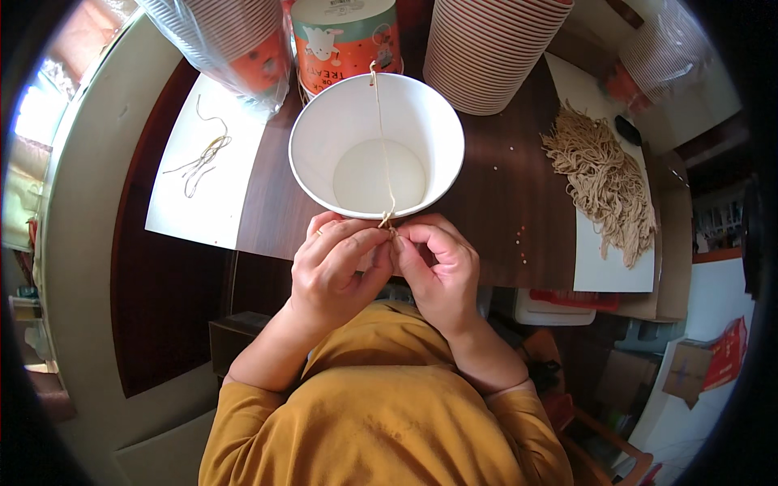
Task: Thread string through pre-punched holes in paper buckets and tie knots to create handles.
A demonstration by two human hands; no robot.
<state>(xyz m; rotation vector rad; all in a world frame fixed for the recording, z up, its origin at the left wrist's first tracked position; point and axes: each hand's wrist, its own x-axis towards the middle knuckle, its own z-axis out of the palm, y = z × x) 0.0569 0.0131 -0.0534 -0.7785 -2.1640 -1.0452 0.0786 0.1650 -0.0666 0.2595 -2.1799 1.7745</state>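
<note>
A white-lined paper bucket (316, 150) stands in front of me with its mouth toward me. A thin beige string (381, 121) runs across the opening, from a knot at the far rim to a knot at the near rim. Just outside that near rim, my left hand (336, 259) pinches the string by the knot, thumb against fingers. Beside it my right hand (438, 263) is closed in a pinch on the same string, the two hands' fingertips almost touching. The string's short end is mostly hidden between the fingers.
Behind the bucket stands an upside-down orange and green bucket (348, 44), between a plastic-wrapped stack (231, 40) and a tall bucket stack (490, 53). A heap of cut strings (604, 178) lies on white board at right; a few loose strings (207, 154) lie on white board at left.
</note>
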